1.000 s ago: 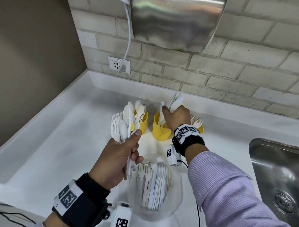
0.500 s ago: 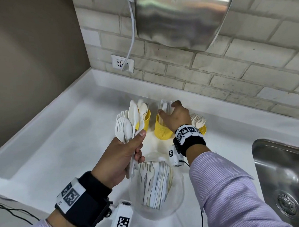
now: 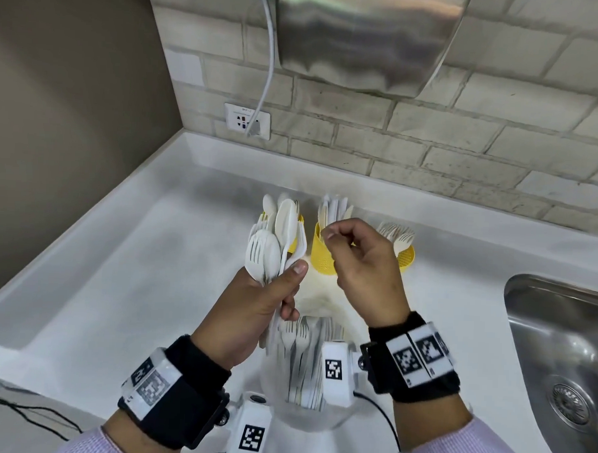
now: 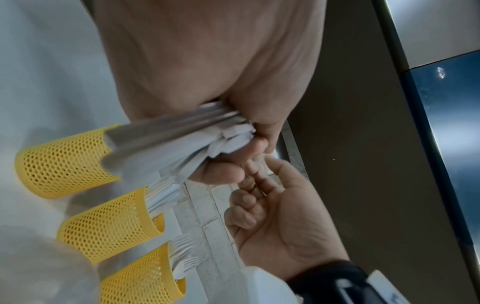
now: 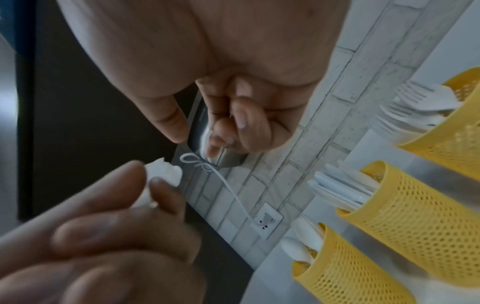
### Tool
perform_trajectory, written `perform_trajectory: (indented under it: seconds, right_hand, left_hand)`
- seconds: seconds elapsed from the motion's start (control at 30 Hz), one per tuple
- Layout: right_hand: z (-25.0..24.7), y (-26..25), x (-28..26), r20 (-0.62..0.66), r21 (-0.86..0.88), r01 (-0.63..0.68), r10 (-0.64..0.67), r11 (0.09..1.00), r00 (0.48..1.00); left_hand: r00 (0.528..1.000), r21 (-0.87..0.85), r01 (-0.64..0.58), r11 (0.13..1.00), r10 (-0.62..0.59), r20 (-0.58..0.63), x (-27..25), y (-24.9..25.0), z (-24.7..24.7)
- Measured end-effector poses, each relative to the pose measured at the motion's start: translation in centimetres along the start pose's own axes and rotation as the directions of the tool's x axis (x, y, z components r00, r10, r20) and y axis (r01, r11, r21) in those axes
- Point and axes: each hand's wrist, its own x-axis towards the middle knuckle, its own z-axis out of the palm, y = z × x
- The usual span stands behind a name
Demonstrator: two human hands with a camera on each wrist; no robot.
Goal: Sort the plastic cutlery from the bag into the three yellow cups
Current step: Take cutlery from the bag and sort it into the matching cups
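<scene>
My left hand [image 3: 281, 287] grips a bundle of white plastic forks and spoons [image 3: 269, 249] upright, in front of the left yellow cup [image 3: 300, 223] of spoons. My right hand [image 3: 357, 263] hovers just right of the bundle with its fingers curled and holds nothing. It partly covers the middle cup [image 3: 320, 258] of knives. The right cup [image 3: 405, 260] holds forks. The clear bag [image 3: 316, 419] of cutlery lies below both hands. The left wrist view shows the gripped handles [image 4: 182, 135] and my right palm [image 4: 280, 226]. In the right wrist view the bundle's tips [image 5: 163, 170] stay apart from my right thumb.
A steel sink [image 3: 560, 340] is sunk into the white counter at the right. Behind the cups runs a brick wall with an outlet [image 3: 247, 121], a white cord [image 3: 268, 71] and a steel box [image 3: 367, 41] above. A brown wall closes the left side.
My right hand has let go of the knives in the middle cup and drawn back toward the bundle, now empty. The left hand keeps its hold on the bundle.
</scene>
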Motion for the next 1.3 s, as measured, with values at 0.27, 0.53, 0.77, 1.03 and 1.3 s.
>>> perform_trajectory:
  seconds: [0.27,0.53,0.77,1.03,1.3]
  right_hand:
    - [0.2,-1.1,-2.2,0.093,0.089,0.029,-0.037,0.996,0.995]
    - [0.7,-2.4,-2.5,0.078,0.003,0.097,-0.097,0.995,0.992]
    - [0.4,-2.4,-2.0,0.049,0.007,0.096,-0.096,0.995,0.994]
    - [0.6,-2.8,-1.6,0.025,0.093,0.089,-0.092,0.992,0.995]
    - [0.5,-2.9,-1.3,0.020,0.057,0.145,-0.146,0.988,0.989]
  left_hand:
    - [0.996,0.124,-0.090,0.988,0.086,0.040,-0.3,0.1,0.2]
    - [0.980,0.371,-0.187,0.910,0.197,0.013,-0.8,0.5,0.7]
    - [0.986,0.277,-0.163,0.947,0.151,0.065,-0.6,0.6,0.1]
    - [0.989,0.288,-0.142,0.947,0.122,0.084,-0.3,0.3,-0.3]
    - [0.990,0.321,-0.140,0.937,0.127,0.062,-0.5,0.7,-0.2]
